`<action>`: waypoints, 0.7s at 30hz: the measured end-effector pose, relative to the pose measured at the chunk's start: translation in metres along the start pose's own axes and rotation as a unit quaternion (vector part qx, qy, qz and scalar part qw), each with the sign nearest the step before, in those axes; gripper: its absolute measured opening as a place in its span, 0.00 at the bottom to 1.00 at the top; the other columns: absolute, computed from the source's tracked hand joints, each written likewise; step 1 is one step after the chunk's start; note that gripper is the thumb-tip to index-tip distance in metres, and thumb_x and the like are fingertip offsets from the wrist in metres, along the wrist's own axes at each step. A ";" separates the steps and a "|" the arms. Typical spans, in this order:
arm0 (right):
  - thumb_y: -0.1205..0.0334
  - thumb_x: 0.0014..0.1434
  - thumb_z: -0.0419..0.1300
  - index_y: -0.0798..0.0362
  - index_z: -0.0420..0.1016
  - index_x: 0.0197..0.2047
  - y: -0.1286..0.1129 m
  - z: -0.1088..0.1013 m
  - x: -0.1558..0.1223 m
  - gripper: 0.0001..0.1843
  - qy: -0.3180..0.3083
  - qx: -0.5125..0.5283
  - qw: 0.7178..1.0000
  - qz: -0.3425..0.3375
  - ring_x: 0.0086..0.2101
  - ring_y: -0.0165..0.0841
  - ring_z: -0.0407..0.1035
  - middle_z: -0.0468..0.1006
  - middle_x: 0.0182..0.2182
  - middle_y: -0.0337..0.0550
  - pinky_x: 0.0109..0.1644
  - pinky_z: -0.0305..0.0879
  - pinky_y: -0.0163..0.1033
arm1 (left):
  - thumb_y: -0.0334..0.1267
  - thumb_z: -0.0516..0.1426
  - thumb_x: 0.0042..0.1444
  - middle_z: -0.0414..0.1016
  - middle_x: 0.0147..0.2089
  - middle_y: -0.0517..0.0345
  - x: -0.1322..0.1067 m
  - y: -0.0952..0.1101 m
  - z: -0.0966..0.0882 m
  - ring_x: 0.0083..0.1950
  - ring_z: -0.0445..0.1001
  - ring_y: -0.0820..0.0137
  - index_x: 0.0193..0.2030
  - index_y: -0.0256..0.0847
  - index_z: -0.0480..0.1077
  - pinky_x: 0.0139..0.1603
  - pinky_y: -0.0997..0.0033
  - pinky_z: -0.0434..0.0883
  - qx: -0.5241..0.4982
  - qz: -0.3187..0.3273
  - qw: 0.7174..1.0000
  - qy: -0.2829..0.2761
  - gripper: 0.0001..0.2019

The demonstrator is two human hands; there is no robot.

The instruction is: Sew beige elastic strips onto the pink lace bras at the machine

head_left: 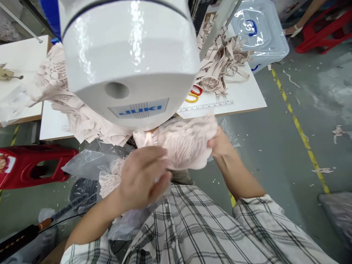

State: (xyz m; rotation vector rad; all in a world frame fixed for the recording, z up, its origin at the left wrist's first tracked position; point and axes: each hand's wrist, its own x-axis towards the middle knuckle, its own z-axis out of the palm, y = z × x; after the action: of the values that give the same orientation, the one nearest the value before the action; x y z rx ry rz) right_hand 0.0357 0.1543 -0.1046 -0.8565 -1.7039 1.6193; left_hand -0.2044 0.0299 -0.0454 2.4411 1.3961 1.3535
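A pale pink lace fabric piece (189, 141) with a scalloped edge hangs in front of the sewing machine head (132, 47). My right hand (220, 145) pinches its right edge between thumb and fingers. Blurred by motion, my left hand (145, 174) is at the piece's left side, its fingers bent and the thumb apart from them. Nothing shows between them, and whether the fingertips touch the lace is unclear. The machine head hides the needle area.
Pink lace pieces (90, 123) are heaped on the left of the white table (247, 97). Beige straps (217, 66), scissors (194, 94) and a ruler strip lie on the right. A clear plastic box (258, 33) and red stools (35, 163) stand around. Bagged lace (110, 181) sits below my left arm.
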 end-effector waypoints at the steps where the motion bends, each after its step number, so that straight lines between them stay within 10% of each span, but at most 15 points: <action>1: 0.33 0.49 0.70 0.49 0.80 0.34 -0.012 0.011 -0.001 0.26 -0.066 0.009 0.998 -0.021 0.32 0.37 0.77 0.83 0.31 0.45 0.36 0.72 0.41 | 0.40 0.59 0.64 0.78 0.53 0.50 0.003 0.008 0.004 0.57 0.77 0.61 0.56 0.49 0.66 0.55 0.58 0.77 -0.011 0.031 0.999 -0.018 0.15; 4: 0.51 0.57 0.70 0.51 0.83 0.33 -0.036 0.043 0.001 0.12 -0.220 -0.031 0.973 -0.059 0.32 0.32 0.76 0.83 0.30 0.40 0.36 0.69 0.35 | 0.53 0.62 0.60 0.80 0.51 0.46 0.008 0.008 0.009 0.54 0.79 0.54 0.56 0.45 0.69 0.54 0.52 0.76 -0.002 0.002 0.992 -0.126 0.21; 8: 0.54 0.66 0.62 0.51 0.84 0.41 -0.042 0.059 0.017 0.11 -0.172 -0.110 0.978 -0.051 0.30 0.28 0.73 0.83 0.30 0.38 0.33 0.62 0.32 | 0.49 0.61 0.62 0.69 0.21 0.62 0.002 -0.025 0.001 0.22 0.66 0.71 0.31 0.42 0.72 0.24 0.70 0.64 -0.044 -0.228 0.948 -0.217 0.14; 14: 0.51 0.65 0.61 0.54 0.73 0.24 -0.028 0.057 0.042 0.21 -0.023 -0.254 0.966 -0.040 0.23 0.26 0.60 0.70 0.20 0.35 0.30 0.49 0.36 | 0.44 0.61 0.59 0.62 0.20 0.64 0.004 -0.061 0.004 0.22 0.60 0.75 0.20 0.41 0.60 0.22 0.73 0.55 -0.055 -0.417 0.904 -0.080 0.21; 17: 0.47 0.63 0.62 0.53 0.60 0.19 -0.025 0.056 0.054 0.28 -0.026 -0.238 0.971 -0.004 0.23 0.25 0.52 0.58 0.18 0.33 0.29 0.46 0.36 | 0.41 0.61 0.57 0.45 0.16 0.66 0.010 -0.070 0.012 0.20 0.50 0.77 0.17 0.43 0.45 0.20 0.72 0.50 -0.049 -0.429 0.900 -0.060 0.28; 21: 0.40 0.59 0.63 0.52 0.57 0.19 -0.020 0.054 0.067 0.30 -0.030 -0.207 0.978 0.016 0.25 0.27 0.53 0.57 0.20 0.34 0.30 0.48 0.36 | 0.33 0.59 0.52 0.56 0.19 0.65 0.016 -0.083 0.016 0.26 0.62 0.73 0.19 0.43 0.53 0.30 0.73 0.67 -0.054 -0.368 0.928 -0.013 0.18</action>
State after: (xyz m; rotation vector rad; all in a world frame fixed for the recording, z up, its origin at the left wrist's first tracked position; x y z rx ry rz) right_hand -0.0483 0.1761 -0.0866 -1.0422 -2.1208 1.3388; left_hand -0.2469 0.0969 -0.0782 1.5685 1.8815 1.1433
